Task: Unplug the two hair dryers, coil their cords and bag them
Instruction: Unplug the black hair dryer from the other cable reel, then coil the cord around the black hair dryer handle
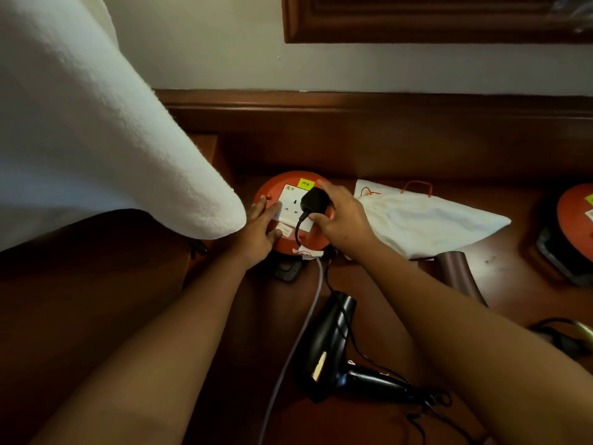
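Orange plastic fills the frame's centre: a round cord reel [290, 216] with a white socket plate. Both bare forearms reach up from the lower edge. The left hand [261, 228] lies flat, fingers spread, pressing on the reel's left side. The right hand [340, 216] curls over the black plug [314, 200] (thumb and fingers pinching it). A black hair dryer [330, 345] lies lower centre; a white drawstring bag [423, 220] rests at right.
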Tool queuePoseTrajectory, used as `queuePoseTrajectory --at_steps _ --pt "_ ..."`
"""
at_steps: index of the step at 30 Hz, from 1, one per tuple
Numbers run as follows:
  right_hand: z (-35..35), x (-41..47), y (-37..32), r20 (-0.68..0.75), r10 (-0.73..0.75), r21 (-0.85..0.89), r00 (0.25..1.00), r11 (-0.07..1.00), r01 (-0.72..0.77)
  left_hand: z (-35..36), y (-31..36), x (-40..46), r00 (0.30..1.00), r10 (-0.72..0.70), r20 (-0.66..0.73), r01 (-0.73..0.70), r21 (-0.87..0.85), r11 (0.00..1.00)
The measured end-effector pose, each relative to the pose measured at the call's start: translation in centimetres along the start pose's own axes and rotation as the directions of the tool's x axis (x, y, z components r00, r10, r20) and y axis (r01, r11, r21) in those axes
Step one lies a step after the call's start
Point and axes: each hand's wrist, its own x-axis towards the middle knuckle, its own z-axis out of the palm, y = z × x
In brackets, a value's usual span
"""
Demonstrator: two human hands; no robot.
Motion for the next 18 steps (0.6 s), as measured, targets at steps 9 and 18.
queuePoseTrajectory --at_steps 9,18 --pt "-7.0 -7.3 3.5 -0.107 0.211 -0.025 0.972 0.976 -0.215 2.6 5.6 -4.3 0.997 0.040 -0.071 -0.042 -0.027 0.999" --pt "-12.9 -16.2 7.5 0.038 0.492 -0.220 0.870 0.853 -0.474 9.1 11.2 -16.0 0.962 0.269 0.056 -0.274 0.228 0.934"
